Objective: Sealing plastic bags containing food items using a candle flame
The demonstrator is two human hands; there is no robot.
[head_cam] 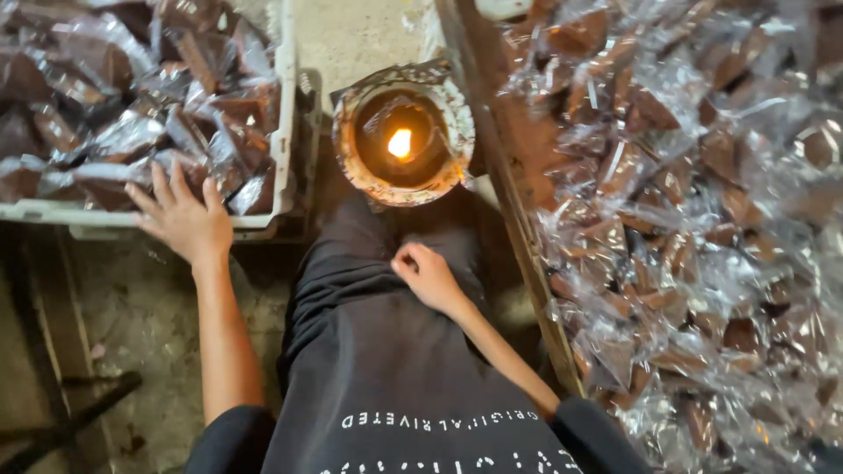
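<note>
Hands apart, each at its own spot. Left hand (183, 219) flat on the near rim of a white plastic crate (283, 149), fingers (161, 186) spread wide and open, tips reaching over the rim and touching the nearest of the sealed packets (132, 132) heaped inside; nothing gripped. Packets clear and shiny, each with a dark brown triangular piece within, piled to the crate's edge. Right hand (428, 276) resting on the lap, on black cloth (378, 369) with white lettering along the lower part, fingers curled in together, thumb against the forefinger; whether anything small sits pinched there, cannot tell. Between and beyond the two hands, a round rusty tin (403, 145) standing upright on the floor, rim flaked white and orange, a small flame (400, 142) burning at its middle. Tin just beyond the knee, near the right hand but not touching it, just beside the crate's right wall. To the right, a slanting wooden board (514, 211) running from top to bottom, edging a large loose heap of more clear packets (694, 228) with brown pieces, spread wide and crumpled, just beside the right forearm. Below the crate, bare grey concrete floor (132, 316), stained, with a dark metal bar (79, 408) lying near the lower left corner.
</note>
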